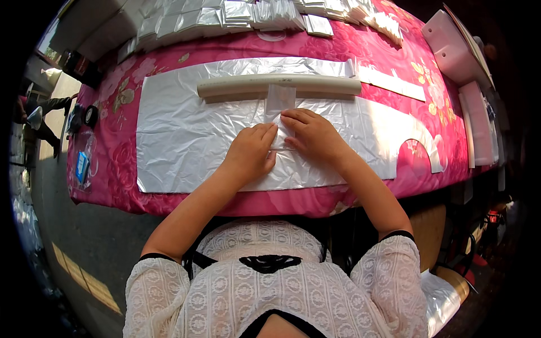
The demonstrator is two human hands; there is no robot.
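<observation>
Translucent plastic strip [280,100] lay, in the head view, on a crinkled silvery sheet [180,129] over the pink floral surface [121,146], its far end overlapping a pale tube [231,87]. Reaching forward and angling inward, the left hand [252,147], fingers close together, and the right hand [313,135], fingers bent with the thumb slightly apart, met at the strip; whether either pinched it, I could not tell.
</observation>
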